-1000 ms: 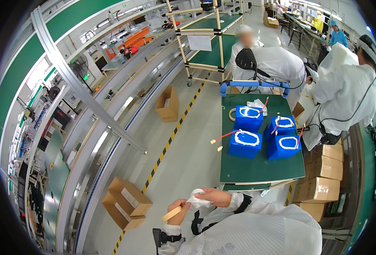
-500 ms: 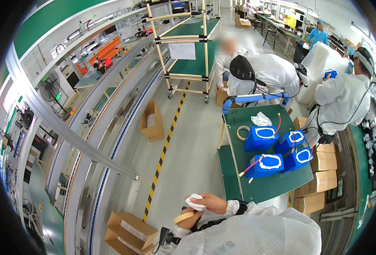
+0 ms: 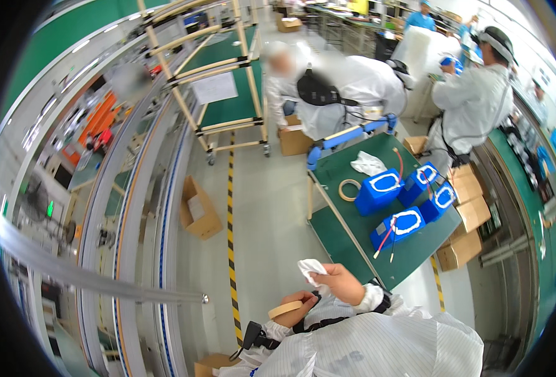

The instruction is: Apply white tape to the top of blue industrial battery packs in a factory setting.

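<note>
My right hand [image 3: 342,283] pinches a crumpled white cloth or tissue [image 3: 310,270] in front of my body. Just below and to its left, my left hand [image 3: 300,303] is closed, with a beige roll of tape [image 3: 285,310] at it; whether the roll is gripped or slipped round the hand is hard to see. Ahead on the right, a green-topped cart [image 3: 347,235] carries several blue battery packs [image 3: 378,200] with white rings on top and red wires. Another tape roll [image 3: 349,190] and a crumpled white wrapper [image 3: 368,164] lie beside the packs.
A blue-padded rail [image 3: 353,133] edges the cart's far end. Cardboard boxes stand left [image 3: 199,210] and right [image 3: 469,213]. A tall rack [image 3: 246,94] stands ahead by a striped floor line [image 3: 231,239]. Two people in white, one bent over [image 3: 353,88], work beyond the cart. Conveyor rails run left.
My view has turned and shifted, so the cart sits nearer. My right hand has lifted the white cloth a little away from my left hand, which keeps the tape roll.
</note>
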Available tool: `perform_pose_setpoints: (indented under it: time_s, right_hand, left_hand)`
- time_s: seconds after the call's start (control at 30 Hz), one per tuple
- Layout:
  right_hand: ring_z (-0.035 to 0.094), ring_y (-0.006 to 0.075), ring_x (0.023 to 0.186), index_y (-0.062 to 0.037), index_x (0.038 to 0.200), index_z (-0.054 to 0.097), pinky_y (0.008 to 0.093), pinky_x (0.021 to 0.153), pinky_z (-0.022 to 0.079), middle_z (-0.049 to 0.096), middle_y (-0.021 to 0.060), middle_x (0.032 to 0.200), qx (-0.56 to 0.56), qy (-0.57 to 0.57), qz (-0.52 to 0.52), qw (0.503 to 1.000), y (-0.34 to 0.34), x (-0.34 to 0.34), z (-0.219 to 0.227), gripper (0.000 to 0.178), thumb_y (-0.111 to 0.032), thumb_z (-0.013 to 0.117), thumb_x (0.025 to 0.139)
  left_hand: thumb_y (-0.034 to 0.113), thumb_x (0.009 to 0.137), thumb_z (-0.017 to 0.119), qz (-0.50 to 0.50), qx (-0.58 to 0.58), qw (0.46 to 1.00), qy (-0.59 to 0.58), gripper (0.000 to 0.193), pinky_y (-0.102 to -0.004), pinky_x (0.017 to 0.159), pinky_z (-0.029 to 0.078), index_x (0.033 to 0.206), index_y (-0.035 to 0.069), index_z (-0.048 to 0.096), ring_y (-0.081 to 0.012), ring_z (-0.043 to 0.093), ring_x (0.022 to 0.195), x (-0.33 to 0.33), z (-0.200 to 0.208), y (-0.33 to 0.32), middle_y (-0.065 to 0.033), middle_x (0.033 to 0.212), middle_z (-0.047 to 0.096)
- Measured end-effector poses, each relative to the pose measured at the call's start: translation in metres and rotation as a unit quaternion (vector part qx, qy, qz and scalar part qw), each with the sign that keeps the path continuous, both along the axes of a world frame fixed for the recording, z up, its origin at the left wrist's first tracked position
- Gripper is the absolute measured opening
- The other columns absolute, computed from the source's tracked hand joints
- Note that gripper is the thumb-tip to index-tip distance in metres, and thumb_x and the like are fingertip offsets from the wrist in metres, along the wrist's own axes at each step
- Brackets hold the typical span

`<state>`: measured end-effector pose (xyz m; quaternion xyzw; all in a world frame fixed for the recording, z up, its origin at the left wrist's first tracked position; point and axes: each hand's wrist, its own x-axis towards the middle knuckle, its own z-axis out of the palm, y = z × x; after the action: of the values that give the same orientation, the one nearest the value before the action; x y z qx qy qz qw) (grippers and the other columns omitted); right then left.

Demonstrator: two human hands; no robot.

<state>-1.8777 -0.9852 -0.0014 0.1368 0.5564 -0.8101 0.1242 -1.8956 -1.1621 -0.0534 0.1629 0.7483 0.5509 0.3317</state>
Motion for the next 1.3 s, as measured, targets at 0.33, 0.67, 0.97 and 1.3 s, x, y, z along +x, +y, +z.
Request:
perform_pose_setpoints:
  time_s: [0.33, 0.67, 0.97, 1.3]
  right_hand:
    - [0.049, 0.0066, 0.062, 0.0021, 0.089, 0.063, 0.0254, 0.054, 0.041, 0.055, -0.0043, 0.068, 0.301, -0.015, -0.456, 0.838, 0.202, 0.047, 0.025, 0.025, -0.022, 0.059, 0.089]
    - [0.062, 0.0311, 0.066, -0.0162, 0.105, 0.061, 0.043, 0.056, 0.049, 0.058, 0.0146, 0.083, 0.76, -0.117, -0.1, 0.631, 0.189, 0.042, -0.016, 0.028, -0.009, 0.051, 0.08]
    - [0.063, 0.0306, 0.065, -0.0225, 0.11, 0.062, 0.0395, 0.055, 0.05, 0.058, 0.0136, 0.083, 0.717, -0.229, -0.046, 0.656, 0.176, 0.021, 0.013, 0.036, -0.009, 0.054, 0.078]
    - [0.063, 0.0301, 0.072, -0.0198, 0.109, 0.062, 0.0397, 0.059, 0.05, 0.059, 0.0125, 0.086, 0.654, -0.419, -0.105, 0.621, 0.167, -0.001, 0.019, 0.035, -0.008, 0.051, 0.078]
  left_hand:
    - [0.019, 0.084, 0.065, -0.032, -0.012, 0.998, -0.048, 0.017, -0.024, 0.066, 0.045, 0.086, 0.002, 0.062, -0.0096, 0.054, 0.069, -0.09, -0.022, 0.049, -0.0008, 0.073, 0.059]
    - [0.02, 0.085, 0.063, -0.166, -0.04, 0.985, -0.011, 0.018, -0.0229, 0.062, 0.042, 0.085, 0.002, 0.061, -0.0085, 0.052, 0.065, -0.165, -0.02, 0.151, -0.0005, 0.07, 0.058]
    - [0.018, 0.084, 0.064, -0.293, 0.028, 0.954, -0.06, 0.016, -0.0236, 0.06, 0.042, 0.083, 0.003, 0.063, -0.0075, 0.05, 0.065, -0.222, -0.017, 0.219, 0.0006, 0.069, 0.058]
    - [0.016, 0.085, 0.063, -0.374, 0.045, 0.926, 0.005, 0.013, -0.0229, 0.059, 0.039, 0.082, 0.003, 0.061, -0.0061, 0.048, 0.064, -0.31, -0.003, 0.27, 0.0014, 0.069, 0.056]
